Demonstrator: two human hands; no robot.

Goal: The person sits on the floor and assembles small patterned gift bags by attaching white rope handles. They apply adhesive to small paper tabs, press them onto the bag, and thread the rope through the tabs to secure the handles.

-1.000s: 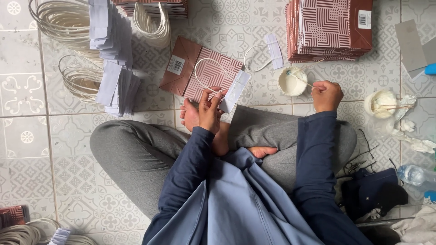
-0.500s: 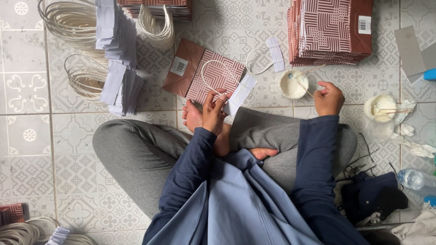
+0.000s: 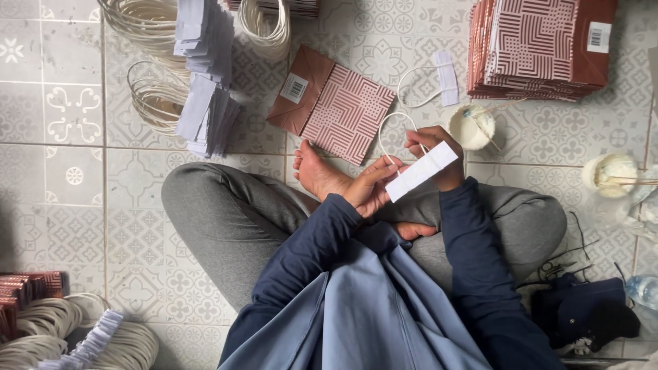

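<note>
A person sits cross-legged on a patterned tile floor (image 3: 68, 192). The left hand (image 3: 370, 192) and the right hand (image 3: 435, 154) together hold a white paper strip (image 3: 421, 171) joined to a pale cord loop (image 3: 394, 130) that rises above it. Just beyond lies a flat brown patterned paper bag (image 3: 336, 106), and to the right of it a second strip with cord (image 3: 439, 79) and a small white glue cup (image 3: 471, 127). A stack of similar bags (image 3: 541, 48) sits at the upper right. Bundles of cord handles (image 3: 154, 103) and white strips (image 3: 205, 113) lie at the upper left.
</note>
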